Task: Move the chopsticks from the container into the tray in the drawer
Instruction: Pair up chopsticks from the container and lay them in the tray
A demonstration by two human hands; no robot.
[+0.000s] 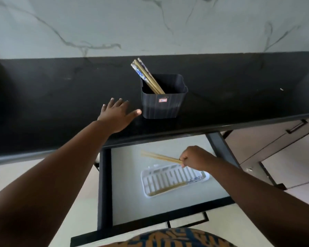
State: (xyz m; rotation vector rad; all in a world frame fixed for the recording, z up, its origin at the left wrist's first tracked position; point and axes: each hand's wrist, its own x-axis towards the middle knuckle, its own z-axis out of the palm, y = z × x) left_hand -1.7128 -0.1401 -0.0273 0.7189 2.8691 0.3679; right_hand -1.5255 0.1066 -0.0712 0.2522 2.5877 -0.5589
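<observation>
Marble-veined wall (pixel 150 24) backs a black table (pixel 52 90), and under the table's front edge a drawer (pixel 103 184) stands pulled out. On the table the left hand (pixel 118 114) lies flat with its fingers spread wide, holding nothing, its thumb just beside the black container (pixel 163 104). Over the drawer the right hand (pixel 194 158) is closed in a fist around one end of a pair of tan chopsticks (pixel 159 156), which point left above the white tray (pixel 173 179). Inside the tray, along its near side, lies one more pair of chopsticks (pixel 169 188) with a blue-patterned end. More chopsticks (pixel 146 75) lean toward the container's back left corner, their tops sticking out over the rim. Pale drawer floor lies bare all around the tray, and the table is bare to either side of the container.
</observation>
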